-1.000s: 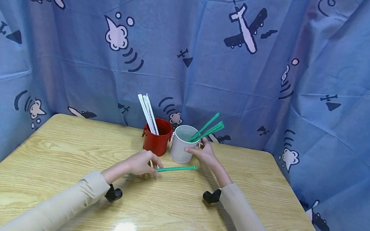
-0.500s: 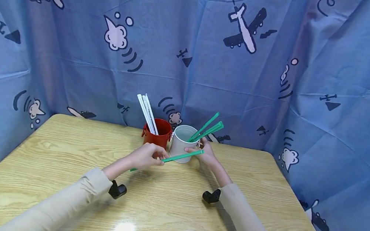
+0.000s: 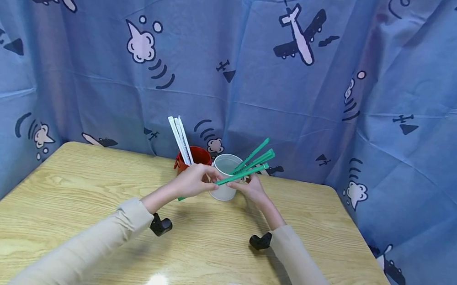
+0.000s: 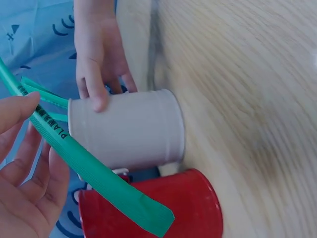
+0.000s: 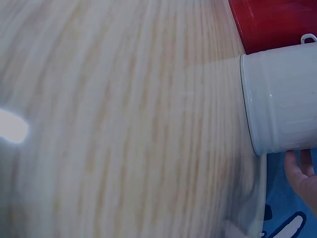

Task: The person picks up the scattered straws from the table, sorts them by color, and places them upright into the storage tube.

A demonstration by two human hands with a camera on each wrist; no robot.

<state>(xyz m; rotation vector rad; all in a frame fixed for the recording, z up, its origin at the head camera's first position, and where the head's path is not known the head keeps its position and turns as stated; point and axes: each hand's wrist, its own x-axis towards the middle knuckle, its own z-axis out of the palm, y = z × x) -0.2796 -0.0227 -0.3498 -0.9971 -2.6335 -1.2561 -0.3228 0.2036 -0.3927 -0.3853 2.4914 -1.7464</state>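
My left hand point(image 3: 195, 181) pinches a green wrapped straw point(image 3: 243, 175) between thumb and fingers, tilted up to the right in front of the white bucket point(image 3: 222, 194). Dark lettering shows on the straw's wrapper in the left wrist view. My right hand point(image 3: 253, 191) holds the white bucket at its right side, thumb on the front and the other fingers partly hidden behind. Several green wrapped straws point(image 3: 256, 152) lean to the right inside this bucket. Left of it, partly covered by my left hand, stands a red bucket point(image 3: 201, 154) with several white wrapped straws point(image 3: 181, 138).
Both buckets stand upright near the back of the wooden table point(image 3: 209, 255). A blue curtain point(image 3: 201, 85) with airplane prints hangs behind and at the sides. Black devices point(image 3: 161, 224) sit at both wrists.
My left hand has lifted the green straw from low over the table and moved it up and right to the white bucket's front. My right hand has stayed at the bucket.
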